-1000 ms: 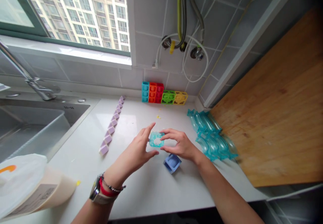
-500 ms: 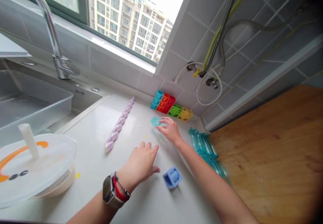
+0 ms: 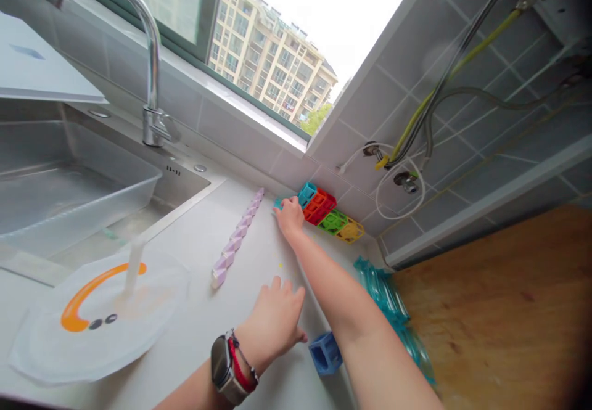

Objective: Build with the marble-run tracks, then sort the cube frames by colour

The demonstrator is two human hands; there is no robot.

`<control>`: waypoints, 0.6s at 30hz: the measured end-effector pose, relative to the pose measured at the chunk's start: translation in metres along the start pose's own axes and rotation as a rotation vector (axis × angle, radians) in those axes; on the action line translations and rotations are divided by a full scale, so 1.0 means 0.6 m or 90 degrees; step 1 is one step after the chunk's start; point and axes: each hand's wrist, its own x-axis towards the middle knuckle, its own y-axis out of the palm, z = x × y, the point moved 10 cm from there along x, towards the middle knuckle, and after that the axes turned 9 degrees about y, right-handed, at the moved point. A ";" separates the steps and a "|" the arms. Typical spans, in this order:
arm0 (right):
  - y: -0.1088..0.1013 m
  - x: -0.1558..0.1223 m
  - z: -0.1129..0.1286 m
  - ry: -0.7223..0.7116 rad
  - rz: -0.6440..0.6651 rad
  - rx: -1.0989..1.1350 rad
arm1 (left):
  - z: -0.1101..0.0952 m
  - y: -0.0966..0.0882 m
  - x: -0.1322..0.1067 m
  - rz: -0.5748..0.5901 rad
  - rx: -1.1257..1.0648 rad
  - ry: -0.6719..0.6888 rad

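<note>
My right hand [image 3: 290, 215] reaches to the back of the white counter [image 3: 259, 256]. Its fingers are closed on a teal see-through square piece [image 3: 279, 203], set at the left end of a row of coloured cubes [image 3: 329, 212] along the tiled wall. The row runs teal, orange, red, green, yellow. My left hand [image 3: 276, 320] rests on the counter with fingers spread, holding nothing. A blue cube [image 3: 325, 352] lies just right of it, beside my right forearm. My left wrist wears a watch and a red band.
A line of lilac blocks [image 3: 237, 235] runs diagonally across the counter. A pile of teal see-through pieces [image 3: 387, 302] lies by a wooden board [image 3: 504, 311]. A sink [image 3: 69, 182] with a tap [image 3: 150, 77] is at left, a round white lid [image 3: 99, 311] in front.
My right hand has carried the teal piece from the counter's middle to the left end of the cube row. My left hand let go and settled on the counter. The view swung left.
</note>
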 end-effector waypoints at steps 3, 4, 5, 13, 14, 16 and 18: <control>-0.009 -0.010 0.002 -0.024 -0.008 -0.035 | -0.001 -0.001 -0.001 0.003 -0.013 0.003; -0.012 -0.013 0.000 -0.033 -0.006 -0.046 | -0.002 -0.002 -0.001 0.004 -0.014 0.005; -0.013 -0.016 -0.003 -0.042 -0.001 -0.055 | -0.003 -0.004 -0.002 0.007 -0.014 0.006; 0.028 -0.029 -0.009 -0.098 0.113 -0.090 | -0.004 -0.002 -0.002 0.001 -0.008 0.004; 0.035 -0.028 -0.008 -0.096 0.121 -0.086 | -0.004 -0.002 -0.001 -0.002 -0.006 0.004; 0.046 -0.023 -0.008 -0.081 0.130 -0.076 | -0.005 -0.002 -0.001 0.000 -0.002 0.001; 0.053 -0.013 -0.013 -0.056 0.135 -0.063 | -0.006 -0.003 -0.001 0.004 0.000 -0.002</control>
